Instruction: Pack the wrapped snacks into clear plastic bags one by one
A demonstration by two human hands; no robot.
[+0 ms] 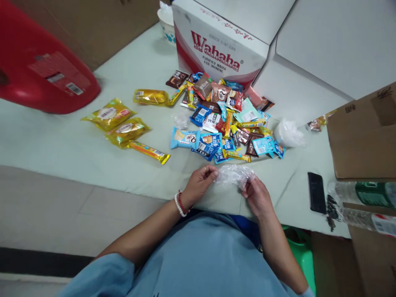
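Note:
A crumpled clear plastic bag (234, 175) is stretched between my two hands above the table's near edge. My left hand (199, 185), with beaded bracelets at the wrist, pinches the bag's left end. At its other end my right hand (258, 196) grips it between thumb and fingers. Just beyond the bag lies a heap of wrapped snacks, among them a light blue packet (185, 138), a dark blue packet (200, 114) and a yellow stick pack (236, 156). To the left are yellow snack packs (110, 114) and an orange-yellow stick pack (148, 152).
Behind the heap stands a white and red Wahaha carton (216, 45). A red container (46, 70) is at the left. Rightward are bunched white plastic (288, 134), a black phone (317, 192), plastic bottles (371, 194) and a cardboard box (365, 136). A paper cup (167, 25) sits at the back.

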